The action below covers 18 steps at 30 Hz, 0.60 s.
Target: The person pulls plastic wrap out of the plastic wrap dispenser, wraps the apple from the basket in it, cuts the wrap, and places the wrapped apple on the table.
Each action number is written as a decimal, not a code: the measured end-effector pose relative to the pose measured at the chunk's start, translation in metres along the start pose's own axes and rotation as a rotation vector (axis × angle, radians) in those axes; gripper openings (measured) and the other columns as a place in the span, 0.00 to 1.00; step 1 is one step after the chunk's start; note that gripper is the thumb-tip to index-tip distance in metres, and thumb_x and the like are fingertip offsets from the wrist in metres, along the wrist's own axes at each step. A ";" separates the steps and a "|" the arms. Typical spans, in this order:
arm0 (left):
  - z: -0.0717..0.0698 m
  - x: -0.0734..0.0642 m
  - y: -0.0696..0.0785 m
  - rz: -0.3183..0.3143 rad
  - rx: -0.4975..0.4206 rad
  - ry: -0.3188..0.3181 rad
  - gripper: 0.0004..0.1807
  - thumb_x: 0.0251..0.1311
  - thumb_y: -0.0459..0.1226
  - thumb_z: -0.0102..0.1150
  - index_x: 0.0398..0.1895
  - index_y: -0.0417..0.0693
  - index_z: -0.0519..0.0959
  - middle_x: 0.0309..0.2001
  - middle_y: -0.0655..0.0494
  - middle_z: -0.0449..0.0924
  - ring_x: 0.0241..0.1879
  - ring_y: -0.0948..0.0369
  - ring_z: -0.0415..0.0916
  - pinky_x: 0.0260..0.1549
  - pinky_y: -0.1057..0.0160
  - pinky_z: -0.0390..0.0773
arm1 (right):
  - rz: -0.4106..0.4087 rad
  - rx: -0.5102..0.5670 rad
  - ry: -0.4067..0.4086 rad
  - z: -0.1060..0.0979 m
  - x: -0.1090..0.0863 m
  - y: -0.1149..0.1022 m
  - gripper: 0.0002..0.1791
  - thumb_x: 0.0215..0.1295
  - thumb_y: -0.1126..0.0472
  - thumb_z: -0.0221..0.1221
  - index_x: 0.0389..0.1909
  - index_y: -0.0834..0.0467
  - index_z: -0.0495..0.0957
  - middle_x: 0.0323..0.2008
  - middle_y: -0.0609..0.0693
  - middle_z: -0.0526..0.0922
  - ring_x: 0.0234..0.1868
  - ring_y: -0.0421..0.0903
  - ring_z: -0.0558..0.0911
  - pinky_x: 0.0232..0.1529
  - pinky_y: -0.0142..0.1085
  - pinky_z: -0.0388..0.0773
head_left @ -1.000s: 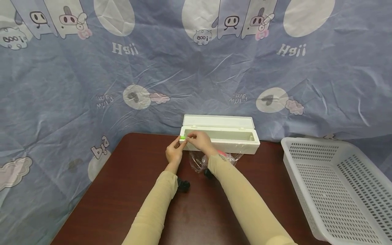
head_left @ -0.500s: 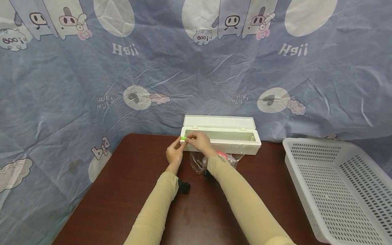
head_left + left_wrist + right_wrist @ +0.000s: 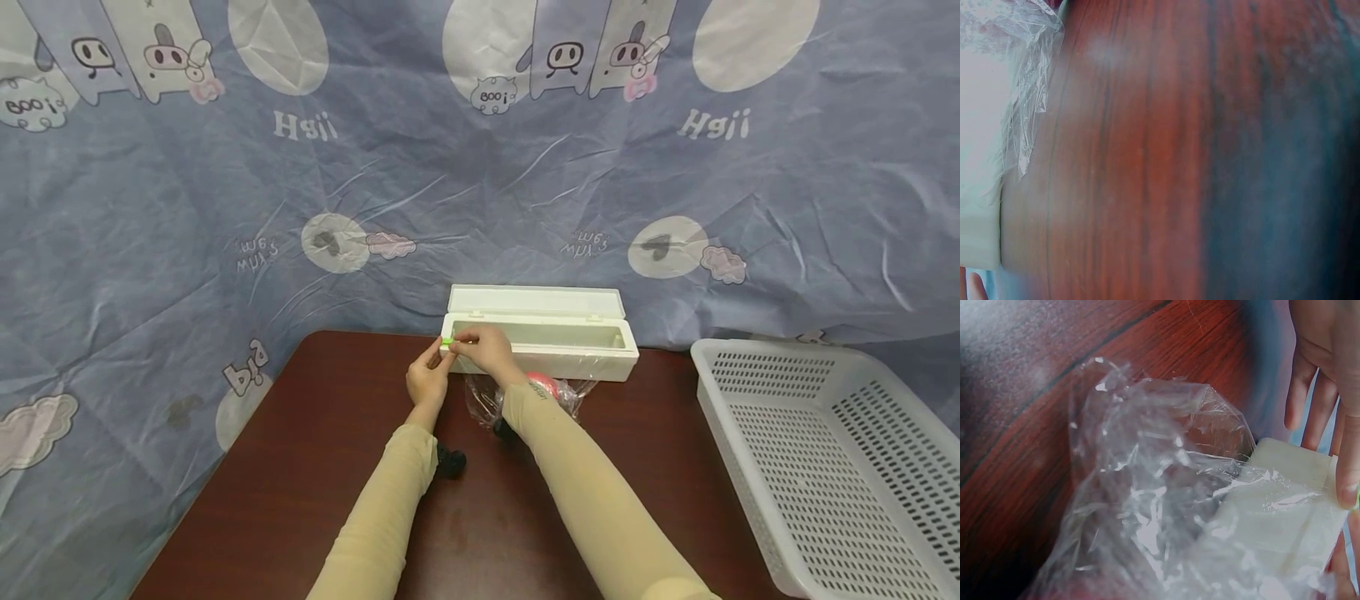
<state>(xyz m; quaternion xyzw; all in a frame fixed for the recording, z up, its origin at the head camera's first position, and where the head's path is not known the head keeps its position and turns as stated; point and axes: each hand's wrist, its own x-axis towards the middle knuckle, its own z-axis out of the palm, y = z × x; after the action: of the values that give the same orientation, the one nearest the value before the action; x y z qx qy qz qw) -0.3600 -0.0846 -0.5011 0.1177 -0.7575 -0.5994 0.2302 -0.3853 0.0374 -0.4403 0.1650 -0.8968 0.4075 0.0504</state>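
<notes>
A long white cling film box (image 3: 570, 364) stands at the table's back with its lid (image 3: 536, 301) raised. At its left front corner sits a small bright green slider (image 3: 447, 341). My left hand (image 3: 427, 379) grips that corner, fingers outside and thumb in front. My right hand (image 3: 486, 352) pinches at the green slider from the right; the fingertips partly cover it. Clear cling film (image 3: 1147, 475) hangs crumpled from the box's front, over a pinkish-red round thing (image 3: 543, 383) partly hidden by my right sleeve. The left wrist view shows only fingertips (image 3: 975, 287) beside the box end.
A grey-white perforated plastic basket (image 3: 731, 467) stands on the right of the dark red wooden table (image 3: 337, 417). A patterned blue cloth (image 3: 420, 167) hangs close behind the box. Black wrist gear (image 3: 452, 461) sits by the left cuff.
My right hand has shifted very slightly left, closer to the left hand at the box corner. The left hand keeps its hold, and the box stays put with its lid up.
</notes>
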 end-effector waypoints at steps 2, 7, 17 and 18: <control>0.000 0.000 0.000 0.000 0.010 -0.001 0.25 0.49 0.49 0.69 0.53 0.58 0.80 0.50 0.51 0.80 0.48 0.56 0.78 0.46 0.58 0.77 | -0.019 0.009 0.001 0.001 0.003 0.004 0.15 0.59 0.51 0.63 0.42 0.55 0.84 0.40 0.49 0.85 0.45 0.49 0.80 0.45 0.41 0.75; 0.000 -0.001 0.000 0.003 0.019 0.009 0.24 0.49 0.48 0.70 0.52 0.58 0.81 0.48 0.53 0.81 0.48 0.57 0.79 0.46 0.58 0.77 | -0.004 0.004 -0.010 0.003 0.005 0.004 0.15 0.60 0.52 0.63 0.44 0.55 0.84 0.41 0.49 0.84 0.45 0.49 0.80 0.45 0.41 0.76; 0.001 0.000 -0.001 0.009 0.017 0.032 0.23 0.49 0.47 0.70 0.51 0.58 0.81 0.46 0.53 0.82 0.46 0.57 0.80 0.45 0.59 0.77 | 0.050 -0.020 -0.033 0.003 0.006 -0.002 0.15 0.62 0.54 0.61 0.47 0.56 0.83 0.46 0.51 0.83 0.48 0.49 0.79 0.48 0.42 0.75; 0.001 0.000 -0.001 0.008 0.016 0.031 0.23 0.50 0.47 0.70 0.51 0.58 0.81 0.46 0.54 0.82 0.46 0.57 0.79 0.45 0.59 0.77 | 0.051 -0.023 -0.038 0.003 0.006 -0.002 0.15 0.62 0.54 0.61 0.47 0.56 0.83 0.46 0.51 0.83 0.48 0.49 0.79 0.48 0.43 0.75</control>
<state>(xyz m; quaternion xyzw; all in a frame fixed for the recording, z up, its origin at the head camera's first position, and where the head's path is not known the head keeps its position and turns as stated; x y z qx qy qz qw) -0.3606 -0.0836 -0.5021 0.1258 -0.7592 -0.5903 0.2434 -0.3901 0.0329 -0.4397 0.1492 -0.9060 0.3953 0.0246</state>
